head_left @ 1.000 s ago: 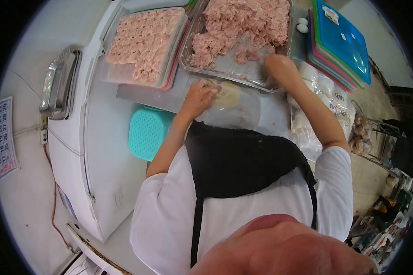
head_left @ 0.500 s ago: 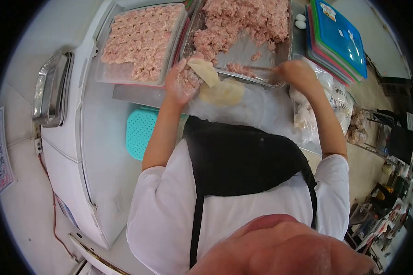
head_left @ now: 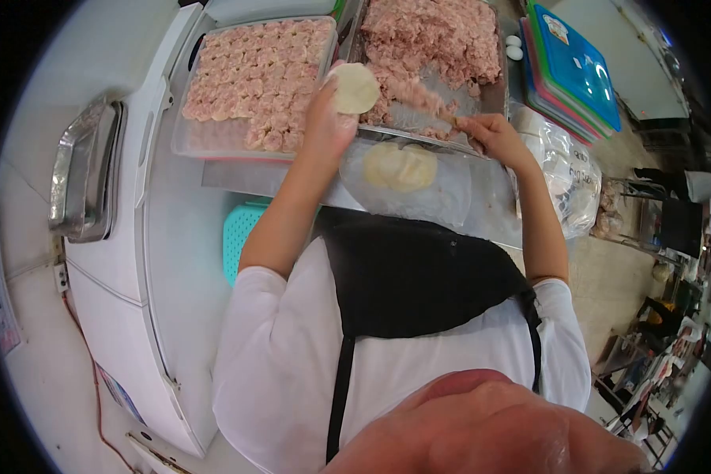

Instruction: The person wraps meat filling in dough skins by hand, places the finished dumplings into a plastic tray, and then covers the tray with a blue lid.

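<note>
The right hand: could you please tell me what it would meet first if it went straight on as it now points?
Probably the minced meat in the metal tray, since the right hand points leftward across it; how high the hand is above the tray is hard to judge.

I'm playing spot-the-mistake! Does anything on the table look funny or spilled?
The coloured lids look a little askew: their edges don't line up. Two white, egg-like things sit loose beside them, with no box. I can't see any clear spill.
</note>
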